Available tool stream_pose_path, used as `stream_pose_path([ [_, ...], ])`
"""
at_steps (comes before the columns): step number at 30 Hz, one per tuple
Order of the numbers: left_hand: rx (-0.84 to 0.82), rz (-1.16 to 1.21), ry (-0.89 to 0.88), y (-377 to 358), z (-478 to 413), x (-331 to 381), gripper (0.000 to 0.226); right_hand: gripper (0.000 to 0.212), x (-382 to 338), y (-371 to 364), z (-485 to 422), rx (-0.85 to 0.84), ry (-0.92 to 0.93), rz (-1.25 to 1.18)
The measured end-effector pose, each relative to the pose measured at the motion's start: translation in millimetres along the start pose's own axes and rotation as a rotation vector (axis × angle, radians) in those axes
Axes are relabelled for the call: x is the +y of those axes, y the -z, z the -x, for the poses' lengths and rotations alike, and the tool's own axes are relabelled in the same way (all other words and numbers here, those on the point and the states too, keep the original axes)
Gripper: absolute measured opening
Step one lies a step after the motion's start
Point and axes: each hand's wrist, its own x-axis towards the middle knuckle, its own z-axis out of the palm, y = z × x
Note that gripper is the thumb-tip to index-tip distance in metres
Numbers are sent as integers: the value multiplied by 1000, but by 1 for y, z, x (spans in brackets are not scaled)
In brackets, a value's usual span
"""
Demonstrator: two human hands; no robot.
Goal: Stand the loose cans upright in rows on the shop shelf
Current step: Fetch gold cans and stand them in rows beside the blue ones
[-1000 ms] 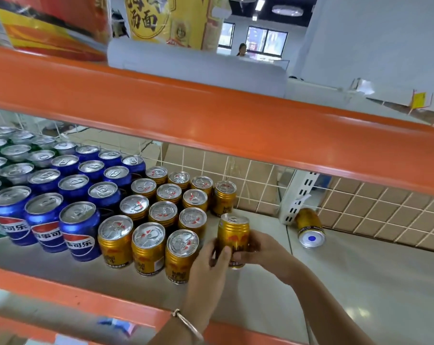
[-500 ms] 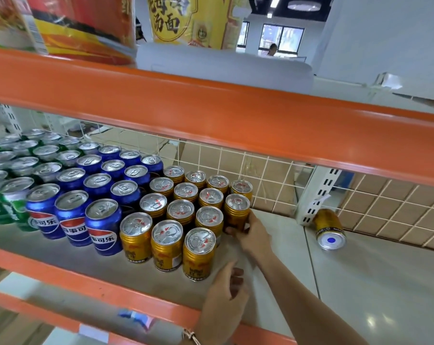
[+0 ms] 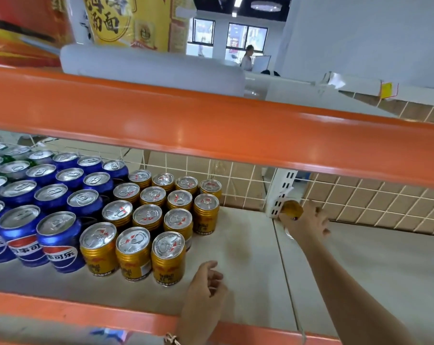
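Gold cans [image 3: 168,257] stand upright in rows on the grey shelf [image 3: 248,257], right of upright blue cans [image 3: 59,242]. The newest gold can [image 3: 206,214] closes the second row from the back. One loose gold can [image 3: 291,209] lies on its side by the white upright at the back. My right hand [image 3: 305,224] reaches over it and grips it, hiding most of it. My left hand [image 3: 206,285] hovers low over the shelf front, right of the front gold can, fingers loosely curled, holding nothing.
An orange beam [image 3: 211,130] of the shelf above crosses the view. A white slotted upright [image 3: 280,192] and a wire grid back the shelf. Green cans [image 3: 1,165] stand at far left. The orange front lip [image 3: 86,310] runs below. A person stands far behind.
My right hand left the gold can it set at the row's end and moved right onto the lying can. My left hand drew back a little from the cans.
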Motion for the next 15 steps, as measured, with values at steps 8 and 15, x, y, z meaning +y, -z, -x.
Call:
stream_pose_path([
  [8,-30,50,111,1,-2,11,20,69,26,8,14,-228,-171,-478],
  [15,-350,358,315,-57,-5,72,5,50,71,59,85,-543,-358,-1307],
])
